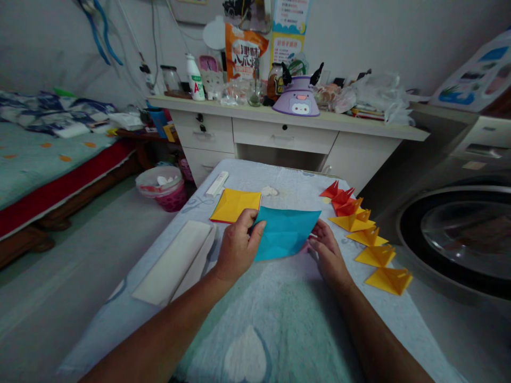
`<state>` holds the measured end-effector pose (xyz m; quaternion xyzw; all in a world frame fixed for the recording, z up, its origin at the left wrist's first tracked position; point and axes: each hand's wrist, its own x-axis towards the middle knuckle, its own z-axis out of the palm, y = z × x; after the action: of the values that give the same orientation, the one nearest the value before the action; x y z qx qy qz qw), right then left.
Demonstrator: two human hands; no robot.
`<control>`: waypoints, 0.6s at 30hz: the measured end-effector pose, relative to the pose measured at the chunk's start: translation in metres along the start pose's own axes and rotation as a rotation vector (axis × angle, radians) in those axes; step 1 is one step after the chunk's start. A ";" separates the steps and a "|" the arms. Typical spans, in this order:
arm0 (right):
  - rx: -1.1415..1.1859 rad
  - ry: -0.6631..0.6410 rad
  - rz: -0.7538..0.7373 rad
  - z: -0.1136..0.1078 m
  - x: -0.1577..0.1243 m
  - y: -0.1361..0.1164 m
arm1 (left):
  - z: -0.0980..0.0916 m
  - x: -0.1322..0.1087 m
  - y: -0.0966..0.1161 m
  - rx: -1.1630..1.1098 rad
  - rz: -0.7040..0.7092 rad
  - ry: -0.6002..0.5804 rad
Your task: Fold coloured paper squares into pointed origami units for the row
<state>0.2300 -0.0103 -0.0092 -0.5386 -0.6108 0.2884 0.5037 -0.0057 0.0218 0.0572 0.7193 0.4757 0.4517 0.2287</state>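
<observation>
A square sheet of blue paper (pixel 285 232) with faint creases is held up, tilted, above the cloth-covered table. My left hand (pixel 238 244) pinches its left edge between thumb and fingers. At the opposite edge, my right hand (pixel 328 254) has its curled fingertips on the lower right side, partly hidden by the sheet. A stack of square paper (pixel 235 205), yellow on top with red showing below, lies just beyond my left hand. Along the table's right side runs a row of folded pieces, with red folded paper (pixel 344 201) farther off and yellow folded paper (pixel 389 280) nearer.
A folded white sheet (pixel 175 263) lies left of my left forearm, and a small white box (pixel 217 184) sits at the far left. Beyond the table stands a white desk (pixel 255 119) crowded with items. A washing machine (pixel 471 213) is at right, a pink bin (pixel 170 197) at left.
</observation>
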 end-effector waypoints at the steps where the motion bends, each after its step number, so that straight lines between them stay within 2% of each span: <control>1: 0.095 -0.011 0.058 -0.002 0.000 -0.004 | 0.004 -0.001 0.000 -0.108 -0.068 -0.038; 5: 0.271 0.002 0.209 -0.004 0.001 -0.009 | 0.022 -0.006 -0.014 -0.510 -0.284 -0.119; 8: 0.322 0.009 0.239 -0.002 0.002 -0.007 | 0.034 -0.012 -0.032 -0.618 -0.363 -0.157; 12: 0.205 0.003 0.236 0.000 0.003 -0.005 | 0.042 -0.019 -0.052 -0.487 -0.347 -0.126; 18: -0.297 0.033 0.158 0.004 0.002 -0.004 | 0.044 -0.024 -0.058 -0.284 -0.268 -0.104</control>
<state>0.2248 -0.0087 -0.0059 -0.6581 -0.5943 0.2245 0.4041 0.0009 0.0307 -0.0186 0.6324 0.4861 0.4421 0.4102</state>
